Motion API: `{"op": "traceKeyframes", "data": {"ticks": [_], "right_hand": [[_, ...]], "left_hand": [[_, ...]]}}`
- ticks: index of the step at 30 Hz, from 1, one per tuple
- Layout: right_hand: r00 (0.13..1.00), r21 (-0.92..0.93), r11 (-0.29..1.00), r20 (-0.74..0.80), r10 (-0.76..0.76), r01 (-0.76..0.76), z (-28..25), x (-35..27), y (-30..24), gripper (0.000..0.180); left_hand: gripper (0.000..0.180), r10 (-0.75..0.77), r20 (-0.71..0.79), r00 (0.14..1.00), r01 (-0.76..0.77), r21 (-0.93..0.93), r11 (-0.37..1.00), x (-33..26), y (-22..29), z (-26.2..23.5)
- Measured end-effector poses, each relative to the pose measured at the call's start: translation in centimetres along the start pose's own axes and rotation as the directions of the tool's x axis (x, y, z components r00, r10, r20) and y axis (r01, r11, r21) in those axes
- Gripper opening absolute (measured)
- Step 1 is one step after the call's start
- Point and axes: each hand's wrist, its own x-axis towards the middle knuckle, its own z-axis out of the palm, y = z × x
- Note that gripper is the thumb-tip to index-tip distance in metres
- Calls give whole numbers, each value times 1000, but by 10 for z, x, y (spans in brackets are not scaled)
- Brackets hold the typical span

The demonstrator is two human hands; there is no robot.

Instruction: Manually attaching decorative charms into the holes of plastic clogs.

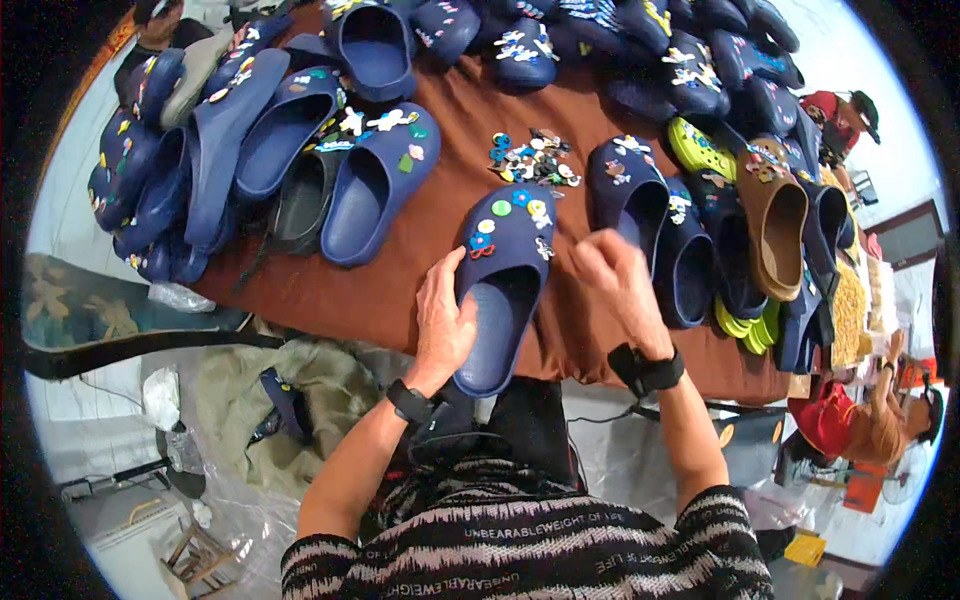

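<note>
A navy blue clog lies toe-away at the near edge of the brown cloth, in front of me. Colourful charms dot its toe, among them a green round one, a blue flower and a red piece. My left hand grips its left side, thumb at the foot opening and fingers along the outside. Just right of the clog, my right hand is raised with curled fingers, slightly blurred; whatever may be between them is hidden. Beyond the clog's toe sits a small pile of loose charms.
Decorated navy clogs crowd the table's left, far and right sides, with a brown clog and lime-green ones at right. Below left is a large olive-coloured bag. Other people are at the right.
</note>
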Motion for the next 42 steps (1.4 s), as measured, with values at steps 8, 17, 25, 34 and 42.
{"op": "traceKeyframes", "data": {"ticks": [8, 17, 25, 34, 42], "right_hand": [[930, -275, 954, 305, 203, -118, 58, -53, 14, 75], [1000, -207, 978, -20, -16, 11, 14, -59, 42, 29], [896, -599, 800, -332, -294, 41, -127, -16, 33, 23], [979, -909, 377, -202, -27, -177, -194, 75, 64, 26], [973, -950, 279, -183, -138, -140, -202, 57, 56, 34]], "left_hand": [[58, -22, 34, 999, 26, -105, 994, -3, -17, 8], [44, -98, 140, 985, 143, -358, 923, -10, -9, -8], [35, 32, 69, 997, -29, -35, 999, -11, -15, 7], [31, 82, 6, 997, -82, 40, 996, -13, -17, 6], [26, 167, -17, 986, -167, 39, 985, -12, -9, 8]]}}
